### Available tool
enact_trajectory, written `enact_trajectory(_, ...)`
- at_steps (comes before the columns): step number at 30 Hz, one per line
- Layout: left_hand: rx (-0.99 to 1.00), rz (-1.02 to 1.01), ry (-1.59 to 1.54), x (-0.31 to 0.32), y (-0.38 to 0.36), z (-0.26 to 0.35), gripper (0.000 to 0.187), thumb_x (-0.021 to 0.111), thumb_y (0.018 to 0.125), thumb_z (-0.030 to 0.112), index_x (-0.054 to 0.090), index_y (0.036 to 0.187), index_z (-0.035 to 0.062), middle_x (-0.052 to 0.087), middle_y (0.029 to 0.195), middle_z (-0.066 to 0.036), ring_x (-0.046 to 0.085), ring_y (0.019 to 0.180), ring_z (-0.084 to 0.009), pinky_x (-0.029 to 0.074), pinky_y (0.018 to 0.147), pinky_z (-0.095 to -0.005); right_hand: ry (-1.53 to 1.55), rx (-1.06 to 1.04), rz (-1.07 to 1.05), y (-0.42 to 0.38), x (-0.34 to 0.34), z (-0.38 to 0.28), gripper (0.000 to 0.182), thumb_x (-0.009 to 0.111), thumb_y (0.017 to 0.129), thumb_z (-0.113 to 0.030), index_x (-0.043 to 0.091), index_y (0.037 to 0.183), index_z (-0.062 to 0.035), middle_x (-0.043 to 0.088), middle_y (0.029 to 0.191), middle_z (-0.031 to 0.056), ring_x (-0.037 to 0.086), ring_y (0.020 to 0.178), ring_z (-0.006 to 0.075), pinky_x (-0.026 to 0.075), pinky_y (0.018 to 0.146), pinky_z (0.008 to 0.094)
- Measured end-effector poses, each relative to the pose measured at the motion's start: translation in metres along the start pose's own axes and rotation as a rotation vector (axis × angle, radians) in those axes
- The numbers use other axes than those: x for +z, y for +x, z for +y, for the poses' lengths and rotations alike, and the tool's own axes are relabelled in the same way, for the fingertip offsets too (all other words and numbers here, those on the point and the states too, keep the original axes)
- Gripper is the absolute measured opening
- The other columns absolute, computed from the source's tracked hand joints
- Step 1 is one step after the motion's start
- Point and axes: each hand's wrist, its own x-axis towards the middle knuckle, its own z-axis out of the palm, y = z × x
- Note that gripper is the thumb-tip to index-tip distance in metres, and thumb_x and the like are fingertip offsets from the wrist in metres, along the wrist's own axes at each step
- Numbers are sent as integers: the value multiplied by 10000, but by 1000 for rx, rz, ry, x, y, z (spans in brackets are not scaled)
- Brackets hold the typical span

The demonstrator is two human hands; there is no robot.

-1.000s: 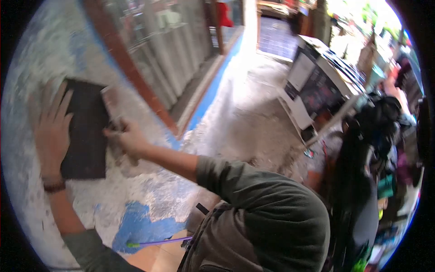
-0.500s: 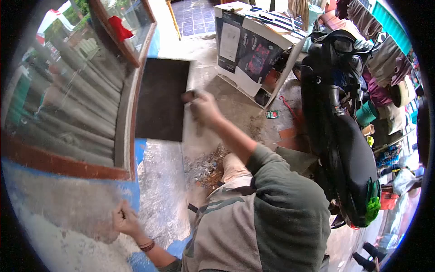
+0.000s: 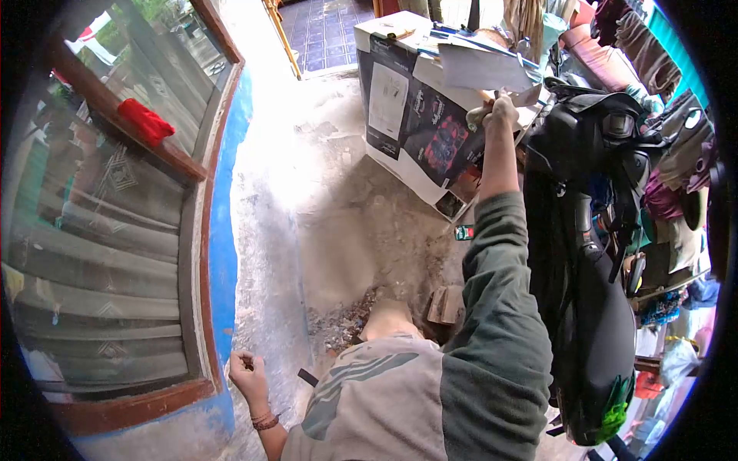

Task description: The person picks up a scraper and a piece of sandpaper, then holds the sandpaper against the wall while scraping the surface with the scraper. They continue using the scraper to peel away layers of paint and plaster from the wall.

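Your right hand is reaching out to the upper right of the frame, closing around the handle of a flat grey metal trowel blade, which is sticking out to the right and tilting slightly upward. It is hovering over the top of the printed black-and-white cardboard box, just under a pale grey flat sheet that is lying on the box top.
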Motion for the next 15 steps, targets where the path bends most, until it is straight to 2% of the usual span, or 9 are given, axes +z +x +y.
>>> enact_trajectory(3, -63, -121, 12, 17, 17, -16, 95, 617, 729, 0, 526, 752, 18, 489, 664, -4, 454, 616, -87, 403, 587, -238, -113, -27, 154, 27, -6, 28, 224, 601, 904, -156, 522, 867, 51, 546, 637, 85, 516, 445, 169, 429, 407, 309)
enact_trajectory(5, -117, -205, -51, 40, 25, -6, 92, 632, 745, 14, 542, 764, 17, 515, 685, -6, 471, 639, -80, 414, 604, -234, -352, -270, 97, 1, -26, 77, 285, 696, 826, -225, 552, 894, 12, 578, 706, 76, 542, 519, 172, 466, 500, 336)
enact_trajectory(6, -172, -260, -121, 52, 27, 4, 91, 647, 761, 29, 559, 775, 16, 541, 707, -7, 488, 662, -73, 424, 621, -231, -365, -530, -89, -5, -44, 123, 338, 738, 791, -268, 565, 922, -9, 590, 751, 52, 556, 644, 157, 475, 630, 325)
enact_trajectory(7, -129, -311, -92, 62, 31, 15, 89, 657, 776, 42, 575, 797, 14, 560, 728, -9, 505, 689, -71, 435, 636, -232, -531, -391, -263, -51, -62, 146, 404, 760, 770, -313, 567, 947, -5, 597, 807, 39, 551, 751, 148, 458, 716, 310)
enact_trajectory(9, -17, -280, -155, 85, 36, 23, 118, 690, 794, 78, 612, 853, 11, 577, 734, -11, 518, 705, -71, 451, 654, -237, -748, -415, -769, -140, -102, 202, 361, 725, 766, -274, 584, 961, -5, 612, 829, 48, 569, 761, 149, 479, 696, 318)
enact_trajectory(10, -22, -306, -123, 89, 39, 23, 265, 719, 794, 124, 611, 1006, 8, 638, 875, -64, 588, 816, -127, 487, 736, -271, -918, -294, -1033, -181, -128, 233, 329, 691, 752, -227, 602, 964, 8, 614, 801, 47, 573, 749, 149, 487, 688, 324)
enact_trajectory(11, -52, -263, -203, 92, 39, 28, 385, 725, 798, 158, 564, 1115, 10, 616, 1027, -105, 580, 951, -180, 477, 824, -311, -822, 1, -1229, -245, -138, 231, 299, 658, 746, -159, 610, 972, 31, 619, 805, 48, 576, 751, 145, 487, 691, 307)
enact_trajectory(13, -70, -129, -339, 90, 35, 30, 627, 728, 806, 241, 428, 1312, 24, 516, 1279, -155, 484, 1197, -265, 403, 988, -383, -1005, 586, -1403, -345, -150, 215, 207, 657, 833, -106, 631, 1006, 4, 624, 841, 18, 563, 738, 120, 476, 673, 274)
enact_trajectory(15, -102, 61, -404, 71, 17, 28, 749, 725, 809, 290, 340, 1399, 36, 438, 1381, -165, 396, 1308, -298, 339, 1065, -414, -747, 885, -1557, -417, -158, 185, 147, 646, 882, -158, 599, 917, -24, 549, 730, -34, 483, 631, 63, 399, 549, 236)
